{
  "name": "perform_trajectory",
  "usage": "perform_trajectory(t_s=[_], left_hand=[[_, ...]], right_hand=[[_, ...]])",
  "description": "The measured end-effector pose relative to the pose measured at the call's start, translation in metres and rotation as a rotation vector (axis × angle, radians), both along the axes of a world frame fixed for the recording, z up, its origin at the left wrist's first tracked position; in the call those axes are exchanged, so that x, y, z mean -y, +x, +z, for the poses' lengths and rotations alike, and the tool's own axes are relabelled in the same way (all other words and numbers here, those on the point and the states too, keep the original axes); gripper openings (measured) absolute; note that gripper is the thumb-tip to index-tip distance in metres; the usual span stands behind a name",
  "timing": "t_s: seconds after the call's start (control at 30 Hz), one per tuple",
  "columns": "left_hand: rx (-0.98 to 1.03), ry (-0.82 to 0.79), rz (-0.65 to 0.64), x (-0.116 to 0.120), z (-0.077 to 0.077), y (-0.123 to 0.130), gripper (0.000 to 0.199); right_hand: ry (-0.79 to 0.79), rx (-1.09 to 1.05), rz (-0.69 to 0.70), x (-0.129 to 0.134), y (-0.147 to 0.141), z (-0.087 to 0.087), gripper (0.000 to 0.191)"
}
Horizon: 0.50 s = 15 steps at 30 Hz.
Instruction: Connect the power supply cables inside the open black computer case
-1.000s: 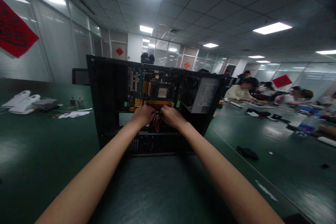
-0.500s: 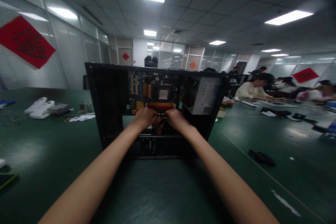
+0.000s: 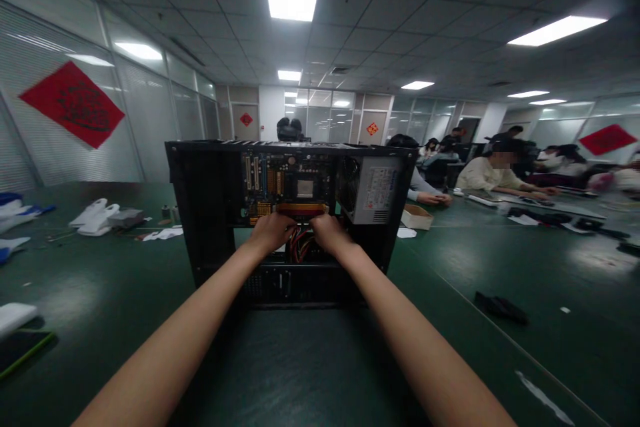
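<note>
A black computer case (image 3: 200, 213) stands on the green table with its side open towards me. Inside are a motherboard (image 3: 313, 167) with a bare square processor and a power supply (image 3: 376, 190) with its fan at upper right. My left hand (image 3: 273, 230) is closed at the left end of the red and yellow memory slots (image 3: 301, 209). At their right end my right hand (image 3: 330, 232) is closed too, its fingers curled inward. What the fingertips pinch, if anything, is too small to make out. Red and black cables (image 3: 301, 245) hang between and below the hands.
On the green table (image 3: 310, 367) lie white plastic pieces (image 3: 97, 217), a grey box (image 3: 125, 218) and a green-edged dark object (image 3: 23, 350) at left. A small open box (image 3: 417, 217) and a black cloth-like item (image 3: 501, 307) are at right. Other people sit beyond.
My view has tilted up and shifted slightly, so the case appears a little lower and to the left. Both hands stay at the memory slots, fingers still closed.
</note>
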<state>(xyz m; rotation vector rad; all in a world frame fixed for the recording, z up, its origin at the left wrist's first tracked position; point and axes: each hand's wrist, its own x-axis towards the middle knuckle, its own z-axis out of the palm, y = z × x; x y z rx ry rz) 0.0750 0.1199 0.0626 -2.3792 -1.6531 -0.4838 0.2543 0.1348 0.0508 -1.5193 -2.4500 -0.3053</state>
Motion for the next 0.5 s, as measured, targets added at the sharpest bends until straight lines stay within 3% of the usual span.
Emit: perform_trajectory(t_s=[0.17, 0.27, 0.4, 0.5], left_hand=[[0.207, 0.138, 0.168, 0.020, 0.006, -0.007, 0.032], [0.321, 0.186, 0.156, 0.049, -0.003, -0.008, 0.035], [0.183, 0.162, 0.234, 0.090, -0.031, 0.005, 0.054], [0.125, 0.268, 0.302, 0.104, -0.047, 0.019, 0.058]], right_hand=[[0.027, -0.046, -0.009, 0.018, 0.004, 0.011, 0.029], [0.054, -0.073, -0.006, 0.041, 0.018, 0.012, 0.036], [0.085, 0.009, -0.021, 0.079, 0.046, -0.009, 0.052], [0.148, 0.052, -0.022, 0.099, 0.056, -0.030, 0.048]])
